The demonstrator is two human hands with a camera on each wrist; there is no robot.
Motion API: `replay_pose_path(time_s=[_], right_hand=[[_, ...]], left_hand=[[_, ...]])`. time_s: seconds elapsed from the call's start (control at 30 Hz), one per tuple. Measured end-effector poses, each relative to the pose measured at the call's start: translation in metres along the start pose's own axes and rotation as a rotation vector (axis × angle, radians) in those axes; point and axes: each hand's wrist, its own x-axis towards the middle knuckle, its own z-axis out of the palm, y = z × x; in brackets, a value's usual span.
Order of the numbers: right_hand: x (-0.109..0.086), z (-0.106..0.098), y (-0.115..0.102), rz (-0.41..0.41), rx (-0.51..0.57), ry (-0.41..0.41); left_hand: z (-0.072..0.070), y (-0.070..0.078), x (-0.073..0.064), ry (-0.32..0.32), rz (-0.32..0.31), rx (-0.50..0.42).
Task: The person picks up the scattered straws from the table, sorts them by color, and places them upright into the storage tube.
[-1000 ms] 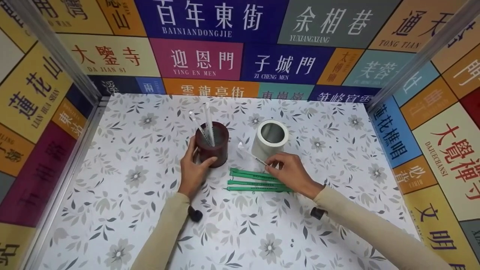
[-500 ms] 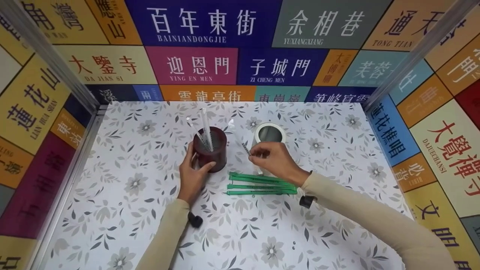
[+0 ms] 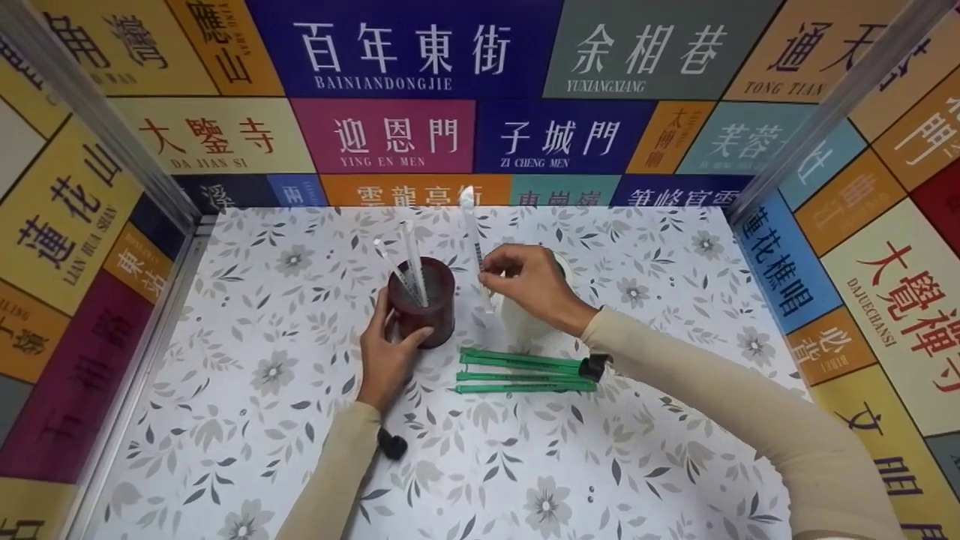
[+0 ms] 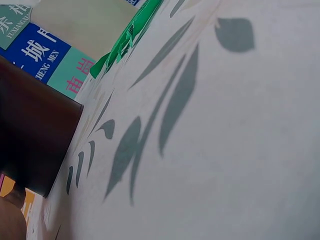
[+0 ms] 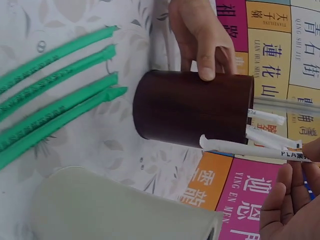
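Observation:
My left hand [image 3: 386, 352] holds a dark red-brown cylindrical cup [image 3: 435, 319] from its left side, the thumb across its front. Two white paper-wrapped straws [image 3: 415, 259] lean inside that cup. My right hand [image 3: 536, 283] pinches another white wrapped straw [image 3: 470, 225], which stands nearly upright just right of the cup. In the right wrist view this straw [image 5: 240, 146] lies alongside the cup's wall, and its wrapper carries the letters PLA. The left wrist view catches only the cup's side [image 4: 37, 130] and part of my thumb [image 4: 15, 200].
A white cylindrical cup [image 3: 521, 322] stands behind and below my right hand, which covers most of it. Several green wrapped straws [image 3: 517, 379] lie side by side on the floral tabletop [image 3: 450, 465], in front of both cups. Panels with printed characters [image 3: 405, 135] wall the table.
My right hand has lifted the white straw up and leftward from near the green straws, turning it from slanted to nearly upright. My left hand stays on the red-brown cup.

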Motion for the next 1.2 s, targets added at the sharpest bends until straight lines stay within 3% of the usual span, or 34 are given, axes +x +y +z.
replay_pose_path(time_s=[0.13, 0.3, 0.6, 0.9, 1.2], right_hand=[[0.012, 0.001, -0.007, -0.002, 0.042, 0.000], [0.024, 0.007, -0.012, -0.063, 0.088, 0.022], [0.037, 0.037, -0.015, -0.152, 0.157, 0.089], [0.022, 0.058, 0.002, -0.098, 0.159, 0.028], [0.000, 0.050, 0.014, -0.093, 0.176, 0.029]], left_hand=[[0.000, -0.001, 0.000, -0.004, 0.003, 0.020], [0.001, -0.002, 0.001, -0.018, 0.008, 0.034], [0.000, 0.000, 0.001, -0.021, -0.008, 0.070], [0.000, 0.000, 0.002, -0.023, 0.012, 0.033], [-0.002, -0.003, 0.001, -0.026, 0.022, 0.039]])
